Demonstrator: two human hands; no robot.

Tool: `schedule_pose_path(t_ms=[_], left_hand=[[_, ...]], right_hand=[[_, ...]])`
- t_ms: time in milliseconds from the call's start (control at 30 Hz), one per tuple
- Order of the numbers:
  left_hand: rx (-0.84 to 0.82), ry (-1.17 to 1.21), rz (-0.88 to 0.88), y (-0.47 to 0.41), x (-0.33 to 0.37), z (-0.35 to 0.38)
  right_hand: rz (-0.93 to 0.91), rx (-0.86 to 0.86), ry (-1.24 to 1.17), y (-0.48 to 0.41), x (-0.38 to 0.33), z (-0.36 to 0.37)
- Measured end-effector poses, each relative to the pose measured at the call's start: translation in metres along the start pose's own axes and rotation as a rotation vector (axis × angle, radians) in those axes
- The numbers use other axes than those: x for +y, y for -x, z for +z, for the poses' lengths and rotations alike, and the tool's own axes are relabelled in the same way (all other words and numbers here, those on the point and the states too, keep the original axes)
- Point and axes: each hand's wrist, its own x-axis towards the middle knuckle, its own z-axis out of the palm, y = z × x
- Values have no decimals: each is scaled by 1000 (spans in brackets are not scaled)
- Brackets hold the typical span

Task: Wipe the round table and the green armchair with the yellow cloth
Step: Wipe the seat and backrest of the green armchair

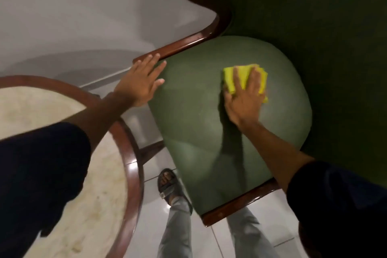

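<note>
The green armchair (192,115) fills the centre and right of the head view, with a dark wooden frame. My right hand (244,98) presses the folded yellow cloth (230,77) flat onto the seat cushion, fingers spread over it. My left hand (142,81) rests flat with fingers apart on the cushion's left edge, fingertips touching the wooden armrest (184,45). The round table (127,153), with a pale marbled top and a wooden rim, lies at the lower left, partly hidden by my dark left sleeve.
A white wall runs behind the chair and table. Pale glossy floor tiles (261,234) show below the seat, where my legs in grey trousers and a sandalled foot (167,182) stand between table and chair. The chair's green backrest (314,16) rises at the upper right.
</note>
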Motion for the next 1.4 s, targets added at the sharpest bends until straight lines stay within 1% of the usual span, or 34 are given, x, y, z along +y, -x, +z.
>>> schedule_pose_path(t_ms=[67,100,200,267,400,467,533,600,700,767,800,867,933,1000,1033,1100,1167,1233,1267,1300,1333,1400], left_hand=[[-130,-21,39,3,-14,1],[-158,-26,53,5,-19,1],[-127,-10,93,12,-25,0],[-121,12,106,14,-26,2],[-141,64,62,15,-23,7],[-137,69,53,16,-21,10],[-114,76,56,15,-20,11],[-113,72,62,15,-22,11],[-143,42,86,18,-28,6],[-158,24,84,28,-29,-2],[-156,26,78,34,-25,-8],[-204,44,53,34,-16,-9],[-202,20,78,40,6,-3],[-207,-7,59,46,15,3],[-207,-4,38,51,17,7],[-226,12,-13,64,20,13],[-262,45,-69,71,23,19],[-296,91,-133,75,32,21],[-306,116,-155,77,42,20],[-299,123,-173,80,52,17],[-251,126,-189,83,64,15],[-103,191,-225,94,93,14]], right_hand=[[-242,-46,57,17,-46,19],[-347,-50,76,31,-67,29],[-644,-64,199,74,-105,54],[-846,-108,327,104,-98,63],[-1163,-226,520,161,-42,62],[-1269,-258,551,159,-33,56],[-1290,-233,576,134,-53,54],[-1257,-160,602,99,-92,57],[-1105,-129,601,52,-131,52],[-1029,-82,537,60,-128,43],[-995,-62,494,72,-116,35],[-853,-72,360,89,-76,31],[-584,-59,264,97,-23,15],[-237,-32,156,79,17,4],[-72,13,121,69,33,-1],[228,86,27,56,52,-4],[436,114,-88,59,48,2],[498,103,-109,90,27,18],[474,83,-106,115,12,25],[406,46,-115,142,-5,30],[301,-12,-122,169,-22,34],[79,-127,-99,207,-46,42]])
